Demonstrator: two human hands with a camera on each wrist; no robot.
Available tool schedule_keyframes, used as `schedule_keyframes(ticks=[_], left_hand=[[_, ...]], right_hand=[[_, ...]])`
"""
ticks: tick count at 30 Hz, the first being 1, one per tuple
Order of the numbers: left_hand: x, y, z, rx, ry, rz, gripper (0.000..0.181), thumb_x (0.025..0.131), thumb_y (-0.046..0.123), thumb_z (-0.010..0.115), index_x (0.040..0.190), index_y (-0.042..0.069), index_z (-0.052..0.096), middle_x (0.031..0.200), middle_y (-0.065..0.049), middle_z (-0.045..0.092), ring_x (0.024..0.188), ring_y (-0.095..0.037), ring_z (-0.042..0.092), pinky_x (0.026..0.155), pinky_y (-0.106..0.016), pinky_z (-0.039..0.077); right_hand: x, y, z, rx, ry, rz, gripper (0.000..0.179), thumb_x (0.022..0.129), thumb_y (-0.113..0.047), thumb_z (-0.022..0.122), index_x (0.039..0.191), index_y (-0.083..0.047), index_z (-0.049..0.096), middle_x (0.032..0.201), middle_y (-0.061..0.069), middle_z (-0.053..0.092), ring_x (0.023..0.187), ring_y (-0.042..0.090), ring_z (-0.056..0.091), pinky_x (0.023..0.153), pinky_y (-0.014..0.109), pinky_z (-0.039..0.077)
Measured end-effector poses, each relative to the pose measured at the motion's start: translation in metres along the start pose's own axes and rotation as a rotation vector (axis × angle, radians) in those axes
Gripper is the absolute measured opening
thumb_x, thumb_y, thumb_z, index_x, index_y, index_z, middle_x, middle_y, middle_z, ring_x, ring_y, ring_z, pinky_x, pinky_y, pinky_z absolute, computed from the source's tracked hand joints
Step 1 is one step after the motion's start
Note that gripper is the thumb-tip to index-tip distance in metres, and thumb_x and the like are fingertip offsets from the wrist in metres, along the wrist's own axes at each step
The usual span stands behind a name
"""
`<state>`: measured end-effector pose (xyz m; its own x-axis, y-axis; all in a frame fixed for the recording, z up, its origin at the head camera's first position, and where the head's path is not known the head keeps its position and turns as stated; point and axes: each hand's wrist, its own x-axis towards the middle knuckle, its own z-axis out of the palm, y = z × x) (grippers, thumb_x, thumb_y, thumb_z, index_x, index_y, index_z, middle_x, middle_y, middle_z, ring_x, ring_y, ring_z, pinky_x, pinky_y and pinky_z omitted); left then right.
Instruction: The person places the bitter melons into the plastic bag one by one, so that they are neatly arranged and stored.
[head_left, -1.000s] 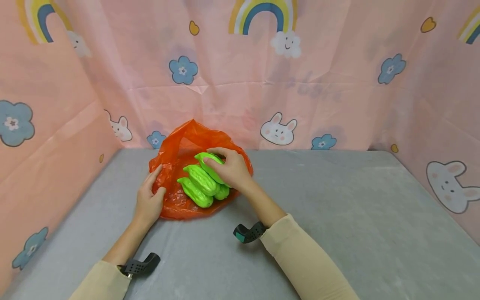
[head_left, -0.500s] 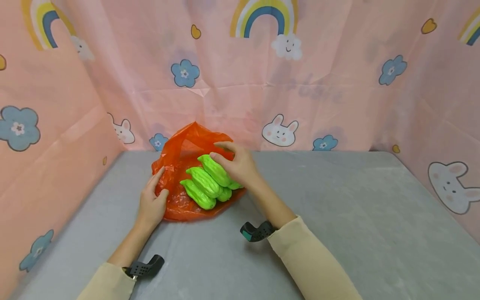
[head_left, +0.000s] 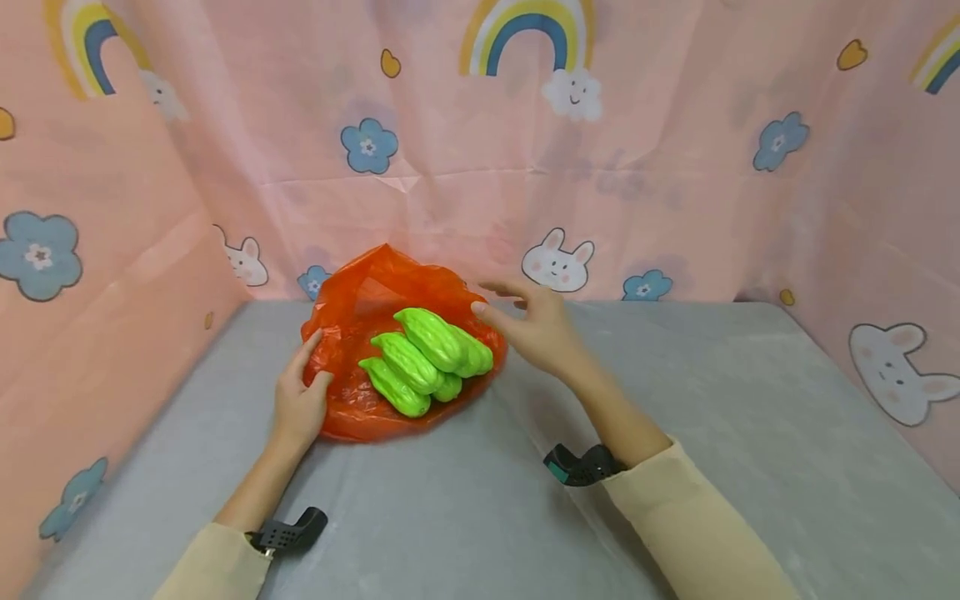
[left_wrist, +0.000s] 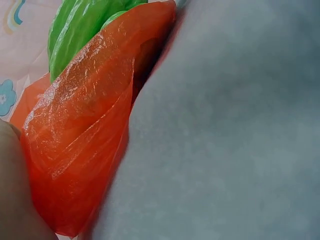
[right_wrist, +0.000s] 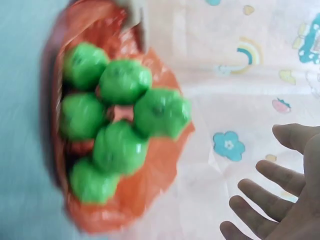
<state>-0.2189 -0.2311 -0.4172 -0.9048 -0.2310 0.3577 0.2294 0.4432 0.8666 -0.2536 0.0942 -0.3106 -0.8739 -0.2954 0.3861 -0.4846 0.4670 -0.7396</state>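
Observation:
An orange-red plastic bag (head_left: pixel 356 414) lies with its mouth spread wide on the grey table. Several glossy, bright green bitter melons (head_left: pixel 408 362) are stacked inside, stem tips to the left in the head view; the right wrist view shows their rounded ends. At the bag's left rim, my left hand (head_left: pixel 298 408) holds the plastic between thumb and fingers. My right hand (head_left: pixel 536 329) is in the air just right of the bag, its fingers spread and nothing in them. In the left wrist view, the bag's side (left_wrist: pixel 80 145) hides most of the melons.
A pink printed cloth (head_left: pixel 480 167) hangs as a wall behind and along both sides. The grey tabletop (head_left: pixel 712 400) extends to the right and in front of the bag. Each wrist wears a black camera mount (head_left: pixel 581 465).
My right hand has let go of the top bitter melon, which rests on the stack, and has drawn back to the right, out of the bag. The left hand keeps its place.

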Motion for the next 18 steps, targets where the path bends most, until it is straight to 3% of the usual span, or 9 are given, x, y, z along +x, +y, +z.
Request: schedule_keyframes(ticks=[4,9,12,15,18], left_hand=[[0.003,0.003,-0.007,0.038,-0.005,-0.001,0.06,0.095,0.0,0.048,0.153,0.013,0.046,0.158,-0.014,0.044,0.146,-0.028,0.039,0.119,-0.05,0.031],[0.002,0.019,-0.015,0.041,-0.057,-0.023,0.046,0.102,0.012,0.049,0.148,0.011,0.053,0.156,-0.014,0.047,0.149,-0.029,0.036,0.121,-0.051,0.027],[-0.001,0.038,-0.017,0.106,-0.098,0.006,0.045,0.103,0.02,0.05,0.146,0.006,0.054,0.162,-0.017,0.036,0.155,-0.037,0.023,0.122,-0.061,0.019],[-0.001,0.063,-0.015,0.227,-0.114,0.075,0.049,0.102,0.025,0.053,0.146,0.005,0.052,0.168,-0.019,0.021,0.157,-0.044,0.009,0.118,-0.072,0.013],[0.004,0.089,-0.005,0.31,-0.172,0.121,0.056,0.102,0.03,0.053,0.153,0.008,0.043,0.169,-0.017,0.019,0.156,-0.043,0.012,0.116,-0.073,0.018]], right_hand=[[-0.015,0.006,-0.03,-0.098,-0.026,0.042,0.046,0.096,-0.038,0.066,0.138,-0.019,0.063,0.142,0.004,0.063,0.13,0.027,0.056,0.112,0.052,0.043],[-0.03,0.011,-0.066,-0.162,-0.093,0.051,0.048,0.097,-0.037,0.065,0.139,-0.015,0.061,0.143,0.005,0.061,0.13,0.029,0.057,0.109,0.051,0.046],[-0.034,0.011,-0.084,-0.202,-0.149,0.057,0.049,0.097,-0.039,0.065,0.14,-0.016,0.061,0.145,0.005,0.059,0.129,0.029,0.058,0.105,0.051,0.049],[-0.033,0.012,-0.098,-0.281,-0.19,0.063,0.051,0.096,-0.042,0.065,0.141,-0.018,0.06,0.146,0.006,0.058,0.13,0.031,0.058,0.103,0.052,0.049],[-0.024,0.02,-0.107,-0.383,-0.22,0.057,0.055,0.095,-0.044,0.066,0.142,-0.018,0.058,0.146,0.009,0.059,0.13,0.034,0.057,0.102,0.056,0.049]])
